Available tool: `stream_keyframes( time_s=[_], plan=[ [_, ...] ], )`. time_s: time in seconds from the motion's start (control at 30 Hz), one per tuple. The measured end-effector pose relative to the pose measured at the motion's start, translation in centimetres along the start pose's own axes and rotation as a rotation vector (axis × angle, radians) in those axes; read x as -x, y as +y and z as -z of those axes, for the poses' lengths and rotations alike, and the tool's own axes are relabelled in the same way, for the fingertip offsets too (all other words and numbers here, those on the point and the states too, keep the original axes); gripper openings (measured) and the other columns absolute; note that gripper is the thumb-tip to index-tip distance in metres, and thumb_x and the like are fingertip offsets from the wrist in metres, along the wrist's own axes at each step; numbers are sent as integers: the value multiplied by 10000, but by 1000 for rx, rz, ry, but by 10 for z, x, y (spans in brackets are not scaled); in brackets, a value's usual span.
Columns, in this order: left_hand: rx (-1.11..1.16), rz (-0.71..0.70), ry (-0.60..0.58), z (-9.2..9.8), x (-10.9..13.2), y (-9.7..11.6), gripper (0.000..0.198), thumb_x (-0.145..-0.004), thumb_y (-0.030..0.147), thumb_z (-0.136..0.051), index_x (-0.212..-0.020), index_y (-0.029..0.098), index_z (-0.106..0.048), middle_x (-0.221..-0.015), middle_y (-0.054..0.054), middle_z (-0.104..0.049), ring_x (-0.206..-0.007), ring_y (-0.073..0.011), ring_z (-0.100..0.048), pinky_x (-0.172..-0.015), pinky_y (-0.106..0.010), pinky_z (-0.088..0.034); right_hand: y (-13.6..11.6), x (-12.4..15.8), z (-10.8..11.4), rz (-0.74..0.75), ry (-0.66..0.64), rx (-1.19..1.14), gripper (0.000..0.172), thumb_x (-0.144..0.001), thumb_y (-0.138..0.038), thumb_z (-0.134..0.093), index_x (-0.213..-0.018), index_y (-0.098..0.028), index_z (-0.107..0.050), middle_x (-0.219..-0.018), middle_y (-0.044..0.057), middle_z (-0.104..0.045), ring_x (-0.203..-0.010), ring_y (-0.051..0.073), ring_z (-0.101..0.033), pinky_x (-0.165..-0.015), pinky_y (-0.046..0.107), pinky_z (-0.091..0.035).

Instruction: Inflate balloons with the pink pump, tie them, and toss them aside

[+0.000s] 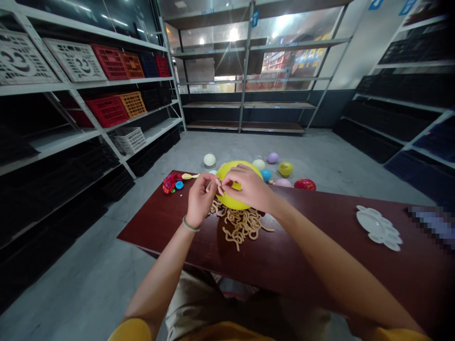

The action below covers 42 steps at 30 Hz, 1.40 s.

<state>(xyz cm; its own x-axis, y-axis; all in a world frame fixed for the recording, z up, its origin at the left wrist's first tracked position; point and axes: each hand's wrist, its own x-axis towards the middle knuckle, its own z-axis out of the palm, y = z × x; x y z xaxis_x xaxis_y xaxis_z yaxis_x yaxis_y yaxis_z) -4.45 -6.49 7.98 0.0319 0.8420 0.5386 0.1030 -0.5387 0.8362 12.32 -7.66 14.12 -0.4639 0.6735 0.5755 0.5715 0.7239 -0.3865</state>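
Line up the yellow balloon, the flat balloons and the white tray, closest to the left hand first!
1. Yellow balloon, right beside the left hand.
2. Flat balloons, at the left corner of the table.
3. White tray, far off on the right.

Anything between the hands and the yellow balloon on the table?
Nothing visible. Both are at it: the right hand lies on the yellow balloon, the left hand pinches a tan band beside it. The band pile lies nearer the person.
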Motion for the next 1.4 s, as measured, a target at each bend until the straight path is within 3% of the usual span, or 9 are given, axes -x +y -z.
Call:
stream_keyframes(
  time_s=[0.17,0.37,0.53,0.77,1.0,1.13,1.2,1.3,1.4],
  plan=[
    [59,-53,-43,0,2,-6,102,-910,287,-590,-961,200,-584,-811,5,-645,-686,-106,-584,-693,-229,-459,1,-1,5,-107,16,-74,107,-888,-291,-627,-827,-203,-614,-824,22,-654,-826,166,-557,-777,295,-393],
    [15,-10,-56,0,1,-8,170,-886,334,-634,-961,185,-601,-802,-9,-666,-671,-111,-595,-657,-221,-469,3,-2,9,-88,-67,-62,150,-908,-264,-631,-771,-202,-627,-783,-19,-668,-754,133,-562,-790,283,-379],
    [111,56,-38,-1,1,-9,186,-908,369,-601,-935,187,-575,-751,-15,-665,-672,-138,-646,-672,-263,-527,11,3,7,-3,10,36,130,-916,-204,-604,-787,-196,-583,-784,-1,-634,-789,154,-541,-783,288,-386],
    [108,92,102,-4,0,-13,234,-909,410,-598,-929,183,-547,-692,12,-633,-569,-114,-619,-583,-236,-514,13,12,5,49,55,186,131,-864,-137,-574,-754,-203,-547,-769,14,-600,-796,182,-502,-748,304,-384],
    [139,92,73,-9,0,-20,227,-910,404,-602,-914,185,-544,-718,2,-638,-610,-120,-618,-609,-243,-512,15,22,4,13,104,220,149,-900,-132,-531,-775,-206,-561,-782,26,-609,-798,187,-508,-749,326,-401],
    [245,116,89,-14,-5,-29,227,-903,403,-612,-934,187,-549,-782,-17,-653,-731,-145,-654,-733,-292,-539,34,26,-2,-111,203,48,53,-921,-244,-563,-928,-213,-606,-904,43,-620,-884,194,-552,-810,354,-451],
    [268,91,129,-19,-7,-34,212,-910,392,-605,-933,190,-544,-798,-16,-648,-765,-146,-653,-786,-308,-530,49,29,-8,-296,364,-110,205,-889,-321,-611,-1071,-229,-600,-1029,64,-599,-950,205,-564,-835,373,-486],
    [258,40,131,-33,-5,-42,179,-921,365,-592,-909,195,-538,-798,-6,-627,-767,-141,-635,-793,-297,-508,66,35,-21,-643,607,-513,596,-803,-456,-700,-1335,-310,-473,-1356,96,-461,-1172,252,-525,-892,412,-523],
    [185,26,3,-53,1,-51,154,-934,347,-573,-915,196,-549,-807,-8,-622,-776,-145,-621,-788,-288,-485,72,44,-35,-742,609,-953,887,-786,-524,-705,-1500,-440,-185,-1540,66,-299,-1258,268,-517,-877,435,-567]
  ],
)
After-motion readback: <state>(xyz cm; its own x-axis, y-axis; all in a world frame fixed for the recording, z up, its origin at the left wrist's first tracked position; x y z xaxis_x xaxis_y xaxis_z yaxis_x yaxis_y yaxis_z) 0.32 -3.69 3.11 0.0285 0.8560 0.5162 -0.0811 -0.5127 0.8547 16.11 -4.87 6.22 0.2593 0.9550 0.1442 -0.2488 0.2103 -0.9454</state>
